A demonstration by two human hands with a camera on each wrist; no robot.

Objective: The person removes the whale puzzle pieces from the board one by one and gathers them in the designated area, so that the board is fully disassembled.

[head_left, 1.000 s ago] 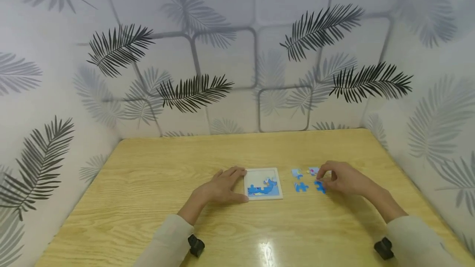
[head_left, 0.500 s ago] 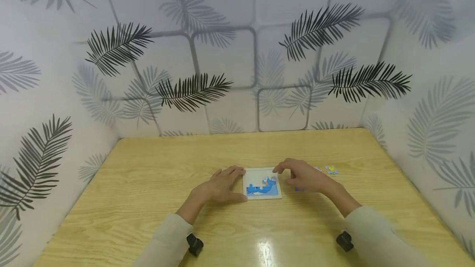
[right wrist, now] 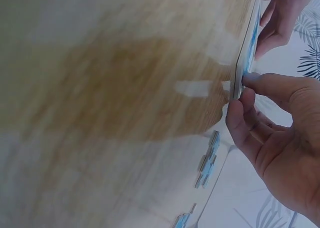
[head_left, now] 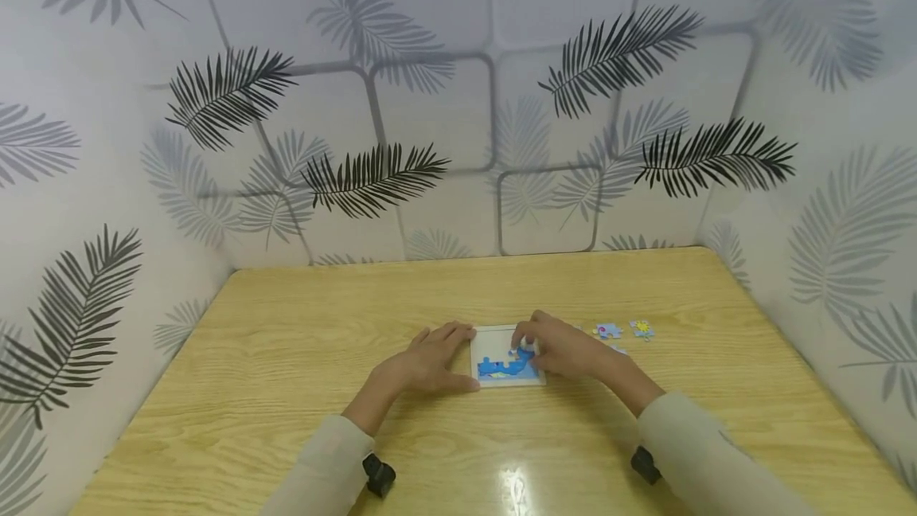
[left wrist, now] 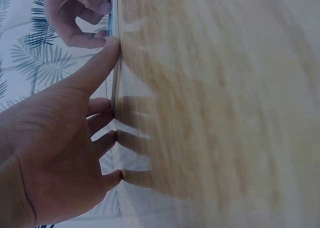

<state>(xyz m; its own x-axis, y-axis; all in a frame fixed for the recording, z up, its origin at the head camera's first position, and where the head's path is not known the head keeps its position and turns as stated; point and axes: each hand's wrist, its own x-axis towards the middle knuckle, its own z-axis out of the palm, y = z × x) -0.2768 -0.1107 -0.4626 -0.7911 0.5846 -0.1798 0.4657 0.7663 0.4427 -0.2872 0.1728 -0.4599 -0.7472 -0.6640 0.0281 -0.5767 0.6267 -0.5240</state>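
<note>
A white puzzle tray lies on the wooden table, part filled with blue pieces that form a sea-animal picture. My left hand rests at its left side, thumb and fingertips against the corners. In the left wrist view the left fingers are spread, touching the tabletop and tray edge. Over the tray's right half, my right hand pinches at a puzzle piece with curled index finger and thumb; the fingers mostly hide that piece. Seen from the right wrist, the right thumb meets the blue picture surface.
Loose pieces lie right of the tray: one with a pink swirl, another with a yellow sun or flower, and others partly hidden behind the right hand and wrist. A leaf-patterned wall stands behind the wooden table.
The right hand has moved left from the loose pieces, reaching the tray's right side and then over the picture. The left hand has stayed at the tray's left edge.
</note>
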